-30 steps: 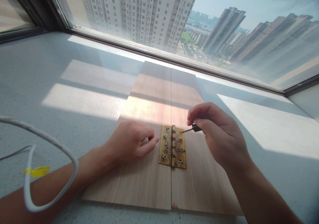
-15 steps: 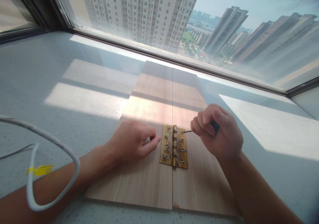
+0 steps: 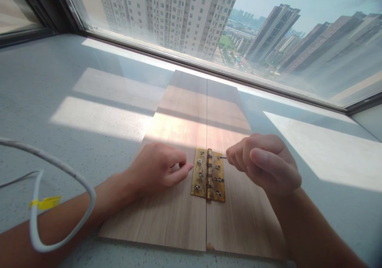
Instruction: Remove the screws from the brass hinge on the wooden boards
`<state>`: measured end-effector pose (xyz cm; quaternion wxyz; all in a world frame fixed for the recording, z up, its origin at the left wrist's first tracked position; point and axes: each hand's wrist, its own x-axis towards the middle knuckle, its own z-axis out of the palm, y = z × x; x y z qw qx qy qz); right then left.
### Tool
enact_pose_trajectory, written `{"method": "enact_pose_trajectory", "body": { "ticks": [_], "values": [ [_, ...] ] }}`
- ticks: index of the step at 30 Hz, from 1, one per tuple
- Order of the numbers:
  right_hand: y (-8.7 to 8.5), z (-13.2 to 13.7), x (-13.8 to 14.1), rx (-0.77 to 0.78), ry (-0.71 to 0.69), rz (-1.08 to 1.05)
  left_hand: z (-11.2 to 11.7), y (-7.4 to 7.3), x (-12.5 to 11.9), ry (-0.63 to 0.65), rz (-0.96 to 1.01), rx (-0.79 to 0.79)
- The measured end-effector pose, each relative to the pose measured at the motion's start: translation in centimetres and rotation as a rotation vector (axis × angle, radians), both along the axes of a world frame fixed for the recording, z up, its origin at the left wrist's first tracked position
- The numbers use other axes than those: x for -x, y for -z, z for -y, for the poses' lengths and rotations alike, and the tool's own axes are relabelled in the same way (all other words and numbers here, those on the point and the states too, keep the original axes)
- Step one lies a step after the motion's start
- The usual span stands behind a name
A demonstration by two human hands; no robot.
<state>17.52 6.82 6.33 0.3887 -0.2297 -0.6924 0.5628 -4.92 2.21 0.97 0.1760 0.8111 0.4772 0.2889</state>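
A worn brass hinge lies open flat across the seam between two wood-grain boards, with several screws in its leaves. My right hand is wrapped round a screwdriver, hiding its handle. The thin shaft points left, its tip at the top screw of the hinge's right leaf. On the left board rests my left hand, fingers curled and thumb and forefinger brought together. Their tips are at the hinge's left edge, and nothing shows between them.
The boards lie on a pale speckled sill below a large window. A white cable with a yellow tag loops in front of my left forearm. Sunlit patches cross the sill and boards.
My right hand has turned about the screwdriver and shifted slightly right and down; the dark handle that showed before is now covered. My left hand keeps its place beside the hinge.
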Motion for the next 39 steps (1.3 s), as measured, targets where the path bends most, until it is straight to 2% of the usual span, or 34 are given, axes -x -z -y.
{"method": "enact_pose_trajectory", "body": {
  "ticks": [2,7,9,10,12,16,18,20,22,25,27,29,32,37,39],
  "values": [
    [-0.2,-0.7,0.0,0.039,0.001,-0.032,0.0,0.1,0.0,0.002,0.007,-0.003],
    [0.6,-0.1,1.4,-0.026,0.568,-0.096,0.1,0.4,0.1,-0.001,0.019,-0.024],
    [0.8,0.6,1.8,-0.017,0.668,-0.146,0.1,0.3,0.1,0.006,0.012,-0.005],
    [0.8,0.8,1.8,-0.005,0.662,-0.168,0.1,0.2,0.1,0.009,0.01,0.004],
    [0.7,1.0,1.5,0.018,0.562,-0.186,0.0,0.1,0.1,0.01,0.006,0.014],
    [0.6,-0.1,0.2,0.063,0.105,-0.053,-0.1,0.1,0.1,0.008,0.004,0.024],
    [0.5,-0.8,-0.2,0.059,-0.014,0.007,-0.1,0.2,0.1,0.009,0.009,0.021],
    [0.2,-1.2,-0.4,0.043,0.03,0.057,-0.1,0.4,0.1,0.006,0.013,0.007],
    [-0.6,-1.1,-0.4,-0.079,0.195,0.249,0.0,0.4,0.1,0.0,0.01,-0.007],
    [-2.1,-0.4,-0.7,-0.383,0.464,0.833,0.1,0.3,0.1,0.002,-0.005,-0.001],
    [-3.1,-0.1,-1.2,-0.428,0.543,1.225,0.1,0.2,0.1,0.005,-0.012,0.014],
    [-3.7,0.0,-1.8,-0.358,0.478,1.436,0.1,0.1,0.1,0.002,-0.013,0.021],
    [-4.0,-0.2,-2.2,-0.335,0.286,1.457,0.0,0.1,0.1,-0.002,-0.019,0.028],
    [-4.4,-1.0,-2.3,-0.62,-0.008,1.412,0.0,0.1,0.1,0.003,-0.014,0.035],
    [-4.7,-1.2,-2.5,-0.678,-0.127,1.399,0.1,0.1,0.1,0.006,-0.007,0.034]
  ]
}}
